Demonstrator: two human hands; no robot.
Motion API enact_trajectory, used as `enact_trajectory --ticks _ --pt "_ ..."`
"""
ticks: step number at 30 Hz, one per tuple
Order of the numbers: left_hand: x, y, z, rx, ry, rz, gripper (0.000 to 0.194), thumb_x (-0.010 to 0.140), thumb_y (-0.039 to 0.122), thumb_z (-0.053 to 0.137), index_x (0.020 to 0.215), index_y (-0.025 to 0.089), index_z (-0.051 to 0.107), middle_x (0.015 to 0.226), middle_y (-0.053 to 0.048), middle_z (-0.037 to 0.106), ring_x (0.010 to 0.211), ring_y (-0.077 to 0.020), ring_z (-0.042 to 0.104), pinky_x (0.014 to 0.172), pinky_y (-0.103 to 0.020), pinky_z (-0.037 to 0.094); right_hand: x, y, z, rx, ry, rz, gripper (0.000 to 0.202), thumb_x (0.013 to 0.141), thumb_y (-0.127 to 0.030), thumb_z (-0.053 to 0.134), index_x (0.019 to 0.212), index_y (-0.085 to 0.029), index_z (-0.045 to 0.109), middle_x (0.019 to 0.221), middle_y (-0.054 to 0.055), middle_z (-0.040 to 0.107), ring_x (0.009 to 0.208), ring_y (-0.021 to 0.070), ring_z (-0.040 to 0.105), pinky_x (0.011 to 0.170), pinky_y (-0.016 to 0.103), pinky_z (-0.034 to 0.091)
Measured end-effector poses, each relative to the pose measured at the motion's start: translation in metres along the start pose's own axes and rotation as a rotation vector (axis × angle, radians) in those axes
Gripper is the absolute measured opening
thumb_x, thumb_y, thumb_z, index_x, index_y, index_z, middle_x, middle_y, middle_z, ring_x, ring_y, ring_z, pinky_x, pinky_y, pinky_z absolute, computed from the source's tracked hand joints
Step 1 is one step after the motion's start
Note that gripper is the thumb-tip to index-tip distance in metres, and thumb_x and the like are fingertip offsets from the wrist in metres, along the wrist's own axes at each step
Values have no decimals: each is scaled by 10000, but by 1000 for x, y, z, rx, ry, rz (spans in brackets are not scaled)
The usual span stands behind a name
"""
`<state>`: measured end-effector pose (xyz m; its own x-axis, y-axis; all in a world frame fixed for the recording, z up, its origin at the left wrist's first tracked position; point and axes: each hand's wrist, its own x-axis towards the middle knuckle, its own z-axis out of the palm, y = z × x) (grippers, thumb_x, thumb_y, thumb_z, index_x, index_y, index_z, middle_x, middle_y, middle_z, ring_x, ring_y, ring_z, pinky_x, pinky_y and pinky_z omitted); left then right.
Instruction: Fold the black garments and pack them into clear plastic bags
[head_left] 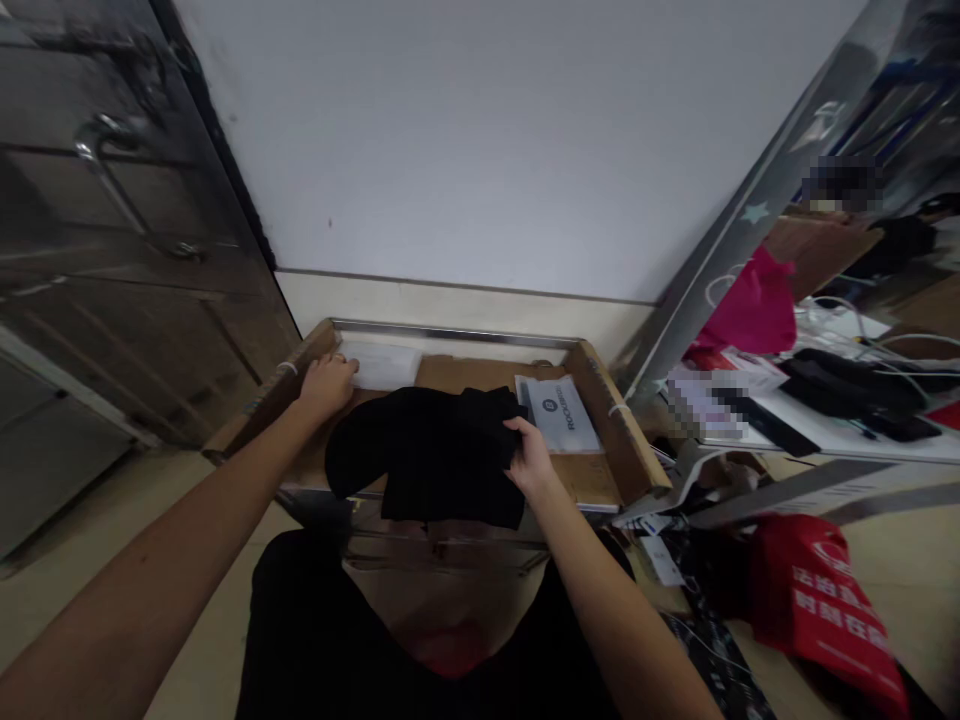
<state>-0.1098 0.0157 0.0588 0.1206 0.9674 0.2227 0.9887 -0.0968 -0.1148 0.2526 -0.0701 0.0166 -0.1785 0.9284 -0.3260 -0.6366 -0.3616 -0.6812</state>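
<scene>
A piece of black cloth point(450, 455), which looks like a folded garment, lies across the front of a shallow cardboard tray point(484, 372) and hangs over its near edge. My right hand point(531, 460) grips the cloth at its right side, thumb on top. Inside the tray's left end, my left hand point(328, 384) rests with loosely bent fingers beside a white sheet or packet point(386, 364); nothing shows in it, and its fingertips are partly hidden. A clear-and-white printed plastic bag point(559, 415) lies in the tray to the right of the cloth.
A pale wall point(450, 150) rises behind the tray. A worn metal door with a handle point(120, 190) is at the left. On the right, a white table point(885, 445) carries cables, black items and a pink bag point(754, 310); a red printed cloth point(825, 600) hangs below.
</scene>
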Motion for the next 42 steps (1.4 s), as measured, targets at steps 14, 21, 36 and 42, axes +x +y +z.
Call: enact_trajectory --ticks 14,21,36,42 --pt "19 30 3 76 4 285 263 937 194 461 1114 134 647 1091 -211 669 1071 -337 627 827 -417 483 -11 0 9 110 69 62 219 747 -119 648 960 -159 682 797 45 778 683 203 745 647 296 629" --pt "14 64 -32 93 99 319 300 952 114 382 1157 134 601 1107 -191 657 1061 -311 638 774 -376 475 -15 6 14 28 19 -111 383 628 -84 803 974 -197 682 920 36 794 779 207 756 735 313 627" --pt "-40 165 -83 -277 106 316 121 871 177 543 941 207 638 859 -82 688 793 -255 658 692 -340 421 -51 -5 31 -207 216 -287 417 556 -157 803 955 -209 691 838 0 780 735 202 720 723 318 585" --pt "-47 187 -70 -580 184 309 88 763 140 610 733 217 579 702 -16 626 770 -210 595 770 -342 423 -42 -1 24 -122 296 -399 387 587 -170 780 959 -208 685 839 5 777 761 218 735 757 343 607"
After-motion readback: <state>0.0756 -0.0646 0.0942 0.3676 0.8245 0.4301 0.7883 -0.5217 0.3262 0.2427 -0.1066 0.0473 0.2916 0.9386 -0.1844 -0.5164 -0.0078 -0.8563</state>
